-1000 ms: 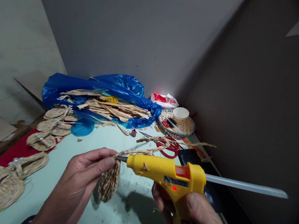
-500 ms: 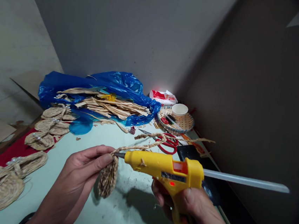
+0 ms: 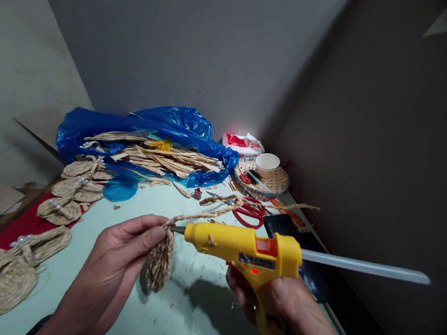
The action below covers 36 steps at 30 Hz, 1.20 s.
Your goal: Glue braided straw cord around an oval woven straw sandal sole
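Observation:
Between thumb and fingers, my left hand (image 3: 119,263) pinches the top of a coiled piece of braided straw (image 3: 159,266), which hangs below the fingertips. From that top a loose straw braid (image 3: 199,216) runs off to the right over the table. My right hand (image 3: 293,306) is wrapped round the handle of a yellow hot glue gun (image 3: 235,245) with a small red light lit. Its metal nozzle points left and meets the braid beside my left fingertips. A long translucent glue stick (image 3: 364,266) juts out of the gun's back end.
Woven straw slippers with beads (image 3: 63,210) line a red cloth on the left. Behind lie a blue plastic bag (image 3: 93,123) and flat straw strips (image 3: 169,159). Red-handled scissors (image 3: 256,220), a basket tray (image 3: 285,186), a white bowl (image 3: 267,162) and a black tablet-like slab (image 3: 359,317) are on the right.
Hardly anything differs. The glue gun and both hands sit very slightly further left in view, with the nozzle still at the top of the braided piece.

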Tool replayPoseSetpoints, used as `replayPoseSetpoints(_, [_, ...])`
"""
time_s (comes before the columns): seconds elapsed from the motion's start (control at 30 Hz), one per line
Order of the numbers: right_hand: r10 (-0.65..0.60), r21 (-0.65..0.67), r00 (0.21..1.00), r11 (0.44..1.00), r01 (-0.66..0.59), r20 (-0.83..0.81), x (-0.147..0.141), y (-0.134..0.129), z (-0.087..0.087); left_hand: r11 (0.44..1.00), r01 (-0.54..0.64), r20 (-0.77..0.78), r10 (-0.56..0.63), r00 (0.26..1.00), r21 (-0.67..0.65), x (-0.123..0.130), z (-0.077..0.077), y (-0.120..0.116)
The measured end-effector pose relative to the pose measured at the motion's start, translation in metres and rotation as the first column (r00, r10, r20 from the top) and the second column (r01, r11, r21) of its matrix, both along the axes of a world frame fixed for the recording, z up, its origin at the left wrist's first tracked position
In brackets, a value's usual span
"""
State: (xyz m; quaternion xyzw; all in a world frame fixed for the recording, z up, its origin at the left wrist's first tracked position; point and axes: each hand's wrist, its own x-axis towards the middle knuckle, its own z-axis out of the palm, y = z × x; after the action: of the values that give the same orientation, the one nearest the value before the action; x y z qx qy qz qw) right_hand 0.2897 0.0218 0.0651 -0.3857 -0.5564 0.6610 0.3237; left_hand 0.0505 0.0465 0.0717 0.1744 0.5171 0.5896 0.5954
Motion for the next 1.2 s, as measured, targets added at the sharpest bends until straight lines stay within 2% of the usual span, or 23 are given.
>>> replayPoseSetpoints(0.27, [-0.049,0.027,0.999,0.998,0.049,0.01,-0.0084,0.0017,0.0113,1.0,-0.004,-0.003,0.004,1.0,0.0,0.0003,0.0018,0.0012])
replayPoseSetpoints(0.97, [-0.034,0.064,0.999,0.997,0.032,0.028,-0.0047,-0.0003,0.0072,1.0,-0.01,0.004,0.01,1.0,0.029,0.0009,0.0065,0.0012])
replayPoseSetpoints(1.2, [-0.078,0.083,0.996,0.994,0.074,0.038,-0.0093,-0.002,0.0067,0.999,0.002,0.012,-0.002,1.0,0.038,-0.0014,0.004,0.0006])
